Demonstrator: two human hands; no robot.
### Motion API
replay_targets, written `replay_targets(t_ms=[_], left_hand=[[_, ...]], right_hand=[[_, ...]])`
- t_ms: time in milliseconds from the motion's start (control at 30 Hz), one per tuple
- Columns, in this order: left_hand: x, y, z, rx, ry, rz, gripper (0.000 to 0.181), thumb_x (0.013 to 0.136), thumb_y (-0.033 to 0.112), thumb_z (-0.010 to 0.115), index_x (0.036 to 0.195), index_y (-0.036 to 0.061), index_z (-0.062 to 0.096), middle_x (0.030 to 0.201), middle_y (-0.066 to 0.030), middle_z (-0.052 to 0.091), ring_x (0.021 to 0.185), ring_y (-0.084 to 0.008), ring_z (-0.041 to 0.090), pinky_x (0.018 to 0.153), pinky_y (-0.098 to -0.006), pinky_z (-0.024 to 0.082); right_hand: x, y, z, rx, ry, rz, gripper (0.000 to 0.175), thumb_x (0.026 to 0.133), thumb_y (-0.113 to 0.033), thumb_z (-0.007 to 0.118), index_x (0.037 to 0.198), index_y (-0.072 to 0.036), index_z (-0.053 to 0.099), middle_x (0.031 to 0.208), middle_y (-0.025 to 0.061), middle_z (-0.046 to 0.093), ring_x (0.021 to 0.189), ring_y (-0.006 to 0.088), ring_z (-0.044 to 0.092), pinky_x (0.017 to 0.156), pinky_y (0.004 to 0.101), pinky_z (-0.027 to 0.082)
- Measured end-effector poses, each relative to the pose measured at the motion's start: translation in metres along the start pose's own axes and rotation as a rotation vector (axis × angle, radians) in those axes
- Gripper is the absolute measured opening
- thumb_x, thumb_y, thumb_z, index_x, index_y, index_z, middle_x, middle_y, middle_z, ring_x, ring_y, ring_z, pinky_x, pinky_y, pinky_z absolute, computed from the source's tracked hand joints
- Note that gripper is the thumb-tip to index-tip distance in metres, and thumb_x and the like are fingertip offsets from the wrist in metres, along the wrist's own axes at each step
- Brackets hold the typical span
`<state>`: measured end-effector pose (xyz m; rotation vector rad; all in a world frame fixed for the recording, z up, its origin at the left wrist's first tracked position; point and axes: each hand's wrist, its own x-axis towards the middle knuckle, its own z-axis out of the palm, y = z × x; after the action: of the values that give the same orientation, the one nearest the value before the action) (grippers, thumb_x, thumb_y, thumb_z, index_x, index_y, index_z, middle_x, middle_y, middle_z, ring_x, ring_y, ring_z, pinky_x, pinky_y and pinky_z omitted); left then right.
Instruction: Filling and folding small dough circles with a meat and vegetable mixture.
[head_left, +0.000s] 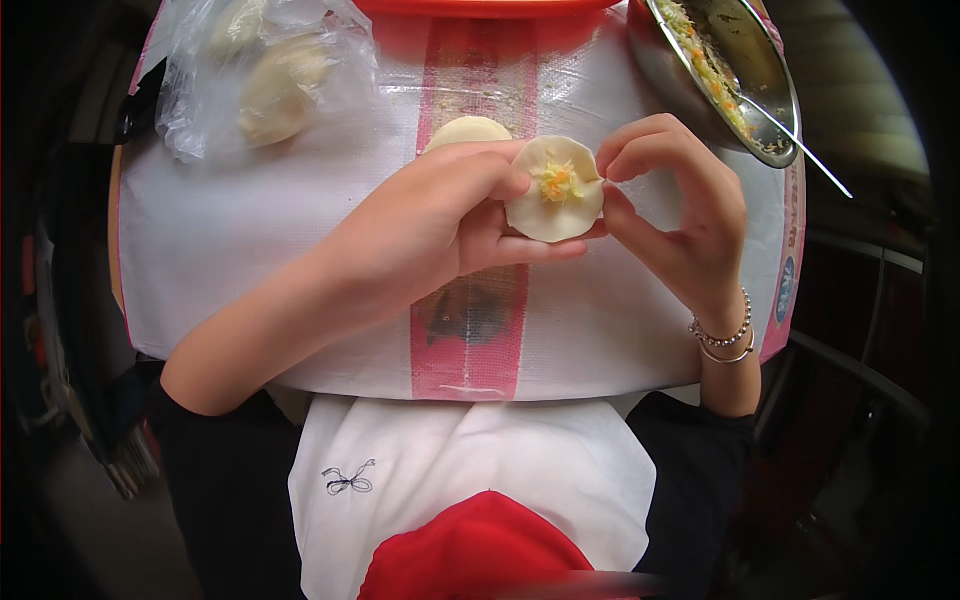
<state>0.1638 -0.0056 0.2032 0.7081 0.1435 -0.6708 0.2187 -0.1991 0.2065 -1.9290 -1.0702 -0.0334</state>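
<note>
A round dough wrapper (553, 221) lies across the fingers of my left hand (480, 195), whose thumb presses on its left edge. At its middle sits a small heap of shredded filling (557, 181), pale green and orange. My right hand (686, 187) pinches the wrapper's right edge between thumb and fingertips, where the dough is slightly creased. Just beyond my left hand, another dough round (469, 130) lies on the table cover, partly hidden by that hand.
At the far right, a tilted steel bowl (772, 82) holds more shredded filling, with a metal spoon's handle (814, 157) jutting over the rim. A clear plastic bag (337, 67) with dough pieces lies far left. A red tray's edge (487, 7) borders the back of the woven plastic cover (255, 187).
</note>
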Motion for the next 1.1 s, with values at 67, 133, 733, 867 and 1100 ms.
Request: replay_targets(t_ms=[67, 133, 733, 867, 1100], left_hand=[[-0.0006, 0.0012, 0.0004, 0.013, -0.01, -0.001, 0.041, 0.088, 0.009, 0.03, 0.124, -0.0118, 0.029, 0.123, -0.0219, 0.04, 0.114, -0.0328, 0.044, 0.098, -0.0427, 0.038], [-0.0015, 0.0012, 0.0024, -0.001, 0.038, -0.005, 0.041, 0.088, 0.009, 0.03, 0.124, -0.0115, 0.029, 0.124, -0.0213, 0.04, 0.113, -0.0313, 0.045, 0.098, -0.0429, 0.038], [0.0033, 0.0, -0.0065, 0.118, -0.1, 0.053, 0.043, 0.087, 0.008, 0.028, 0.124, -0.013, 0.029, 0.121, -0.0232, 0.043, 0.11, -0.0352, 0.048, 0.092, -0.0345, 0.044], [0.0022, 0.0, -0.0059, 0.1, -0.05, 0.042, 0.043, 0.086, 0.008, 0.028, 0.124, -0.0128, 0.029, 0.121, -0.023, 0.043, 0.109, -0.0353, 0.049, 0.091, -0.0335, 0.045], [0.0002, 0.0039, -0.006, 0.18, -0.07, 0.078, 0.042, 0.087, 0.008, 0.028, 0.124, -0.0113, 0.03, 0.119, -0.0226, 0.045, 0.107, -0.0331, 0.051, 0.09, -0.0324, 0.046]], right_hand=[[0.0001, 0.0007, 0.0, -0.003, 0.006, -0.003, 0.021, 0.063, 0.008, 0.062, 0.08, -0.001, 0.054, 0.079, 0.0069, 0.058, 0.07, 0.017, 0.056, 0.061, 0.0251, 0.047], [0.0002, 0.0009, 0.0009, -0.008, 0.009, -0.003, 0.021, 0.062, 0.008, 0.062, 0.079, -0.001, 0.054, 0.079, 0.0066, 0.059, 0.07, 0.0167, 0.056, 0.061, 0.0249, 0.047], [-0.0023, 0.0049, 0.0067, 0.152, 0.073, 0.059, 0.022, 0.063, 0.011, 0.058, 0.081, -0.001, 0.052, 0.079, 0.0052, 0.056, 0.067, 0.0123, 0.051, 0.06, 0.0221, 0.042], [-0.0025, 0.003, 0.007, 0.204, 0.084, 0.098, 0.023, 0.066, 0.01, 0.058, 0.085, -0.002, 0.054, 0.082, 0.0039, 0.057, 0.071, 0.0113, 0.053, 0.061, 0.0217, 0.041], [-0.0021, 0.0039, 0.0089, 0.25, 0.104, 0.049, 0.022, 0.068, 0.01, 0.062, 0.086, -0.001, 0.056, 0.085, 0.0062, 0.059, 0.075, 0.0137, 0.055, 0.063, 0.0221, 0.044]])
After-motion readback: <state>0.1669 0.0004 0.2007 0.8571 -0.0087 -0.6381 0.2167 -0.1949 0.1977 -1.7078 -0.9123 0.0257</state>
